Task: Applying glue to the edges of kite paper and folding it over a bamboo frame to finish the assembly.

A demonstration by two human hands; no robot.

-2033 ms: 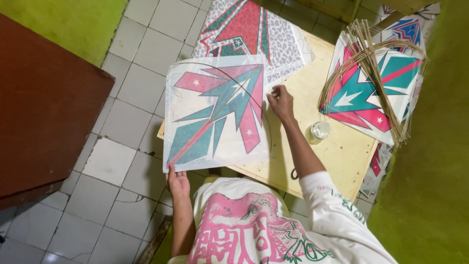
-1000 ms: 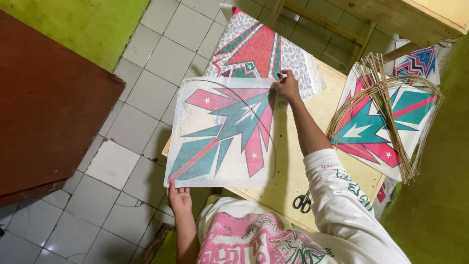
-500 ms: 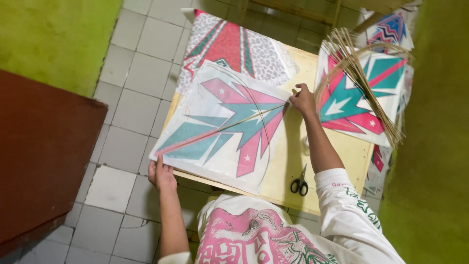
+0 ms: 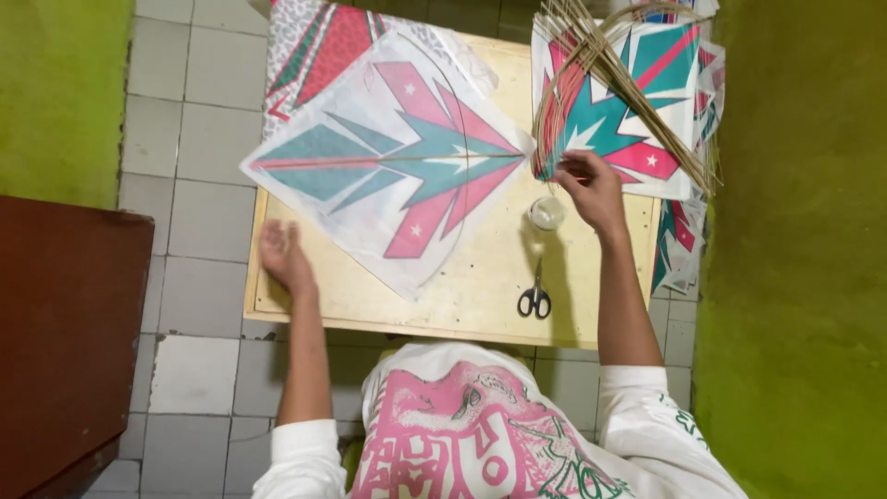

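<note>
Kite (image 4: 397, 166), teal and pink on white paper, lies flat across upper centre of the wooden worktop (image 4: 480, 296), one corner hanging past the left edge. Left hand (image 4: 285, 256) hovers just below that corner, fingers loose, gripping nothing. Right hand (image 4: 591, 189) at the kite's right tip, fingers curled; can't tell if they pinch anything. Small clear jar (image 4: 546, 212) sits just beside it, scissors (image 4: 533, 298) below. Bundle of thin sticks (image 4: 619, 74) on stacked kites (image 4: 647, 120) upper right.

Kite (image 4: 397, 162): lies over the table's (image 4: 480, 296) far-left part.
Right hand (image 4: 591, 189): at the kite's right tip.
Left hand (image 4: 282, 254): near left edge, fingers loose.
Scissors (image 4: 533, 300): near front edge.
</note>
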